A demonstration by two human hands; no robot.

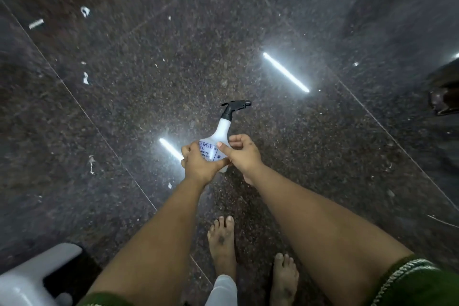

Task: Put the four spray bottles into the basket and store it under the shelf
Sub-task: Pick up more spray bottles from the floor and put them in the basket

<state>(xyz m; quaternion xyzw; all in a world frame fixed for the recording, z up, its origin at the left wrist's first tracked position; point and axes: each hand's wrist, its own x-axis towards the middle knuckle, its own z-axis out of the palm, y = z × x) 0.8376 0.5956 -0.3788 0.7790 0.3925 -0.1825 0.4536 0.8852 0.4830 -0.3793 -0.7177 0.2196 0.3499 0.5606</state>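
Note:
A white spray bottle (222,131) with a black trigger head and blue print on its body is held in front of me, above the dark floor, nozzle pointing right. My left hand (198,165) wraps the bottle's lower body from the left. My right hand (244,154) touches the bottle's right side, thumb laid across the label. No basket, shelf or other bottles are in view.
Dark speckled granite floor (149,69) with reflected tube lights and small white scraps at the left. My bare feet (222,243) stand below. A white plastic object (32,278) sits at the bottom left; a dark object (444,97) lies at the right edge.

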